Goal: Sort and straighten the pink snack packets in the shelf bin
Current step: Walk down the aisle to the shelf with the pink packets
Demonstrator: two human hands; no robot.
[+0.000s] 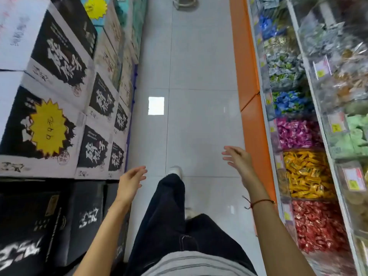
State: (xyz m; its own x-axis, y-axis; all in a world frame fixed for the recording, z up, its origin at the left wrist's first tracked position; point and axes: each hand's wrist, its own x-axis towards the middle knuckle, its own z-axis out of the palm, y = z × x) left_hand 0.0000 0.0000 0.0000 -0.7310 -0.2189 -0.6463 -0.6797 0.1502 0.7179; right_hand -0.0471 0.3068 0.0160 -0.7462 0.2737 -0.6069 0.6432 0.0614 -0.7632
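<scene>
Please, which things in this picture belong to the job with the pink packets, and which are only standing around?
For the job:
pink snack packets in their shelf bin
left hand, empty
right hand, empty

Only standing around:
yellow packets
red packets
blue packets
stacked cartons

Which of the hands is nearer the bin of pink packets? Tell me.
Right. The right hand hovers open over the aisle floor, just short of the shelf edge beside the pink packets. The left hand is across the aisle, by the stacked boxes.

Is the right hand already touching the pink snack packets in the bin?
No, the right hand hangs open over the floor of the aisle, apart from the pink snack packets, which lie in their shelf bin further ahead.
</scene>
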